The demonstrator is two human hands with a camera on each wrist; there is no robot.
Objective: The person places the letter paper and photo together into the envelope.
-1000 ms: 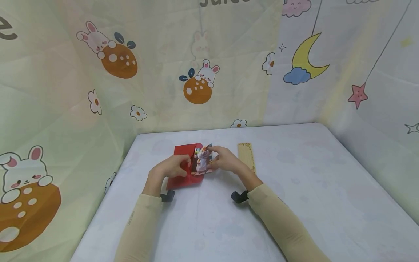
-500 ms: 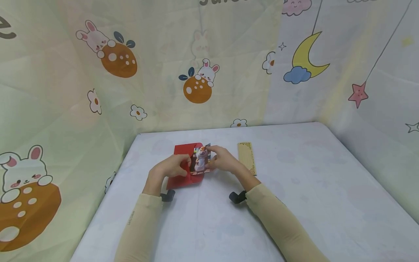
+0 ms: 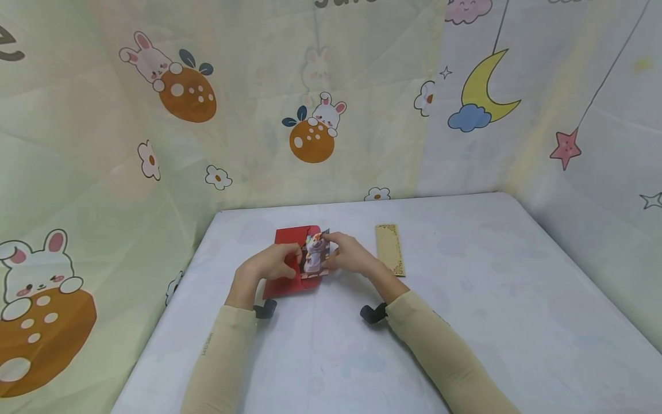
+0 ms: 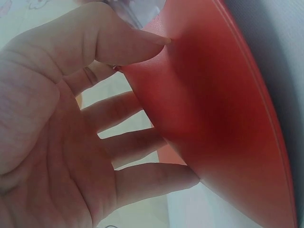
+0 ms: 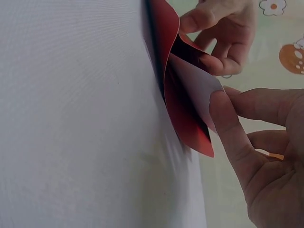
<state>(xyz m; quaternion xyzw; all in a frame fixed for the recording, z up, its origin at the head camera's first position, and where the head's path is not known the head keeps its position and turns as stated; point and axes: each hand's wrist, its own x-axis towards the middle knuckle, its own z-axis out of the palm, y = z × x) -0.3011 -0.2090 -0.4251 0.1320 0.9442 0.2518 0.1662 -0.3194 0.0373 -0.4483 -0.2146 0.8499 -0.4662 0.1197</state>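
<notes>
A red envelope lies at the table's middle left, its mouth facing right. The left hand pinches its edge between thumb and fingers; in the left wrist view the thumb presses the red surface and the fingers lie behind it. A picture card with a cartoon animal is held at its right edge by the right hand. In the right wrist view, the card's pale back stands partly between the spread red layers, with the right thumb and index finger on its outer edge.
A gold patterned strip lies right of the right hand on the white table. Printed cloth walls rise behind and beside the table. A black device is at the right wrist, another at the left.
The right hand has shifted slightly left with the card, which sits farther into the red envelope. The left hand has stayed in place.
</notes>
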